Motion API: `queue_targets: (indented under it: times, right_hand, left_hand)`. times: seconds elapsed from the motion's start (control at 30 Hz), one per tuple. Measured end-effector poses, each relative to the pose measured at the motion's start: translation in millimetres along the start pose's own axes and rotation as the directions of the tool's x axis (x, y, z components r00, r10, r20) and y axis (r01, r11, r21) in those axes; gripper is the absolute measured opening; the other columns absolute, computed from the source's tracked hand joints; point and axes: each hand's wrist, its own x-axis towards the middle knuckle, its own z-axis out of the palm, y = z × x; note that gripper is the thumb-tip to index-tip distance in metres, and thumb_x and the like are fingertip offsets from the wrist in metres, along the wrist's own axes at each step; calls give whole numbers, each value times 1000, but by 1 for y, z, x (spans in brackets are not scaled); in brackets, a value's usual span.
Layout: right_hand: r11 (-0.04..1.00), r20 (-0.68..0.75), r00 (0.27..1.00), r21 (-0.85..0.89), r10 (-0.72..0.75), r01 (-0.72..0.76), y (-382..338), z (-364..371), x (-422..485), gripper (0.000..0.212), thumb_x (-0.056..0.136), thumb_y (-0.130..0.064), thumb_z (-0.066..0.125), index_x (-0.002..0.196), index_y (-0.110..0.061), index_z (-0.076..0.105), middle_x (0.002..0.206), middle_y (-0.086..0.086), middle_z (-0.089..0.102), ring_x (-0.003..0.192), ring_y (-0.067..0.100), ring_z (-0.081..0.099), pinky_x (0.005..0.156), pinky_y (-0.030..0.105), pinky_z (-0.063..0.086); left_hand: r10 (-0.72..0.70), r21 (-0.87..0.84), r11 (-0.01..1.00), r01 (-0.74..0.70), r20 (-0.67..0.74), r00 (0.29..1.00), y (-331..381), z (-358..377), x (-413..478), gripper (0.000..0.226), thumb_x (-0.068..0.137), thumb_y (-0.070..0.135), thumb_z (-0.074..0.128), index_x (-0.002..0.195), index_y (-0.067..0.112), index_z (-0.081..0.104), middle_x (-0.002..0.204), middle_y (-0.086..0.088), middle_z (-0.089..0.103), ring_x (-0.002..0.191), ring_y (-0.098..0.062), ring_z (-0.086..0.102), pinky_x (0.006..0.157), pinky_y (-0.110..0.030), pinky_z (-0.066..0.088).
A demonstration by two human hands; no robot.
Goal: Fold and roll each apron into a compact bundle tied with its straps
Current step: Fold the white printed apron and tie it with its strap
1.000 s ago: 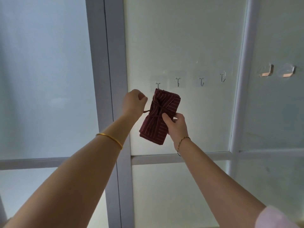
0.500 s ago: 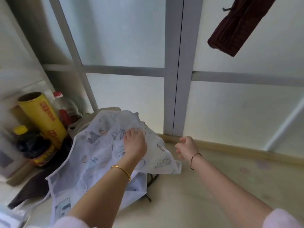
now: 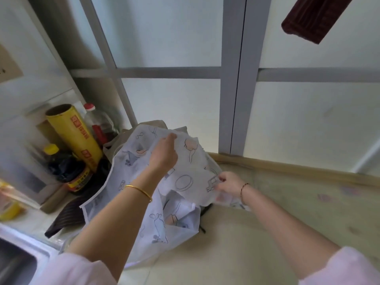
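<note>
Frosted panels back the counter (image 3: 267, 223); the left hand (image 3: 164, 155) pinches the printed apron's (image 3: 185, 161) top, the right hand (image 3: 228, 184) grips its edge just beside. Better to spread it flat before folding.

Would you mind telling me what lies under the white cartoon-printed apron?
Under the white cartoon-printed apron a dark pinstriped cloth pokes out left, beige fabric behind, and black straps by the right edge. Whatever lies beneath its middle is covered.
</note>
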Motion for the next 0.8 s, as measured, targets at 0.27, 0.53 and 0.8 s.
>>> queue_targets:
  times: [0.27,0.53,0.8]
  right_hand:
    - [933,-179,959,-327,-218,151,-58,-138,-54,14,84,-11,56,71,-11,52,67,6,44,49,15,46,49,25,33]
    - [797,-707,446,-604,-549,24,-20,-147,-86,44,80,-6,62,123,-10,55,124,13,50,113,31,50,93,37,43]
    - [958,-671,723,-285,-165,-46,42,-34,-74,100,78,-44,68,150,-9,7,157,14,10,142,29,21,110,40,33]
  left_hand:
    - [452,-204,890,-408,286,845,117,-36,-13,87,80,44,70,149,22,22,146,-1,35,134,-19,33,104,-28,29]
    - [371,-271,898,-346,44,928,167,11,6,19,93,21,53,104,5,54,102,-15,63,90,-30,60,82,-41,51]
    - [541,-664,685,-300,187,820,188,45,-49,34,98,23,45,124,2,55,122,-9,58,110,-19,54,98,-31,39]
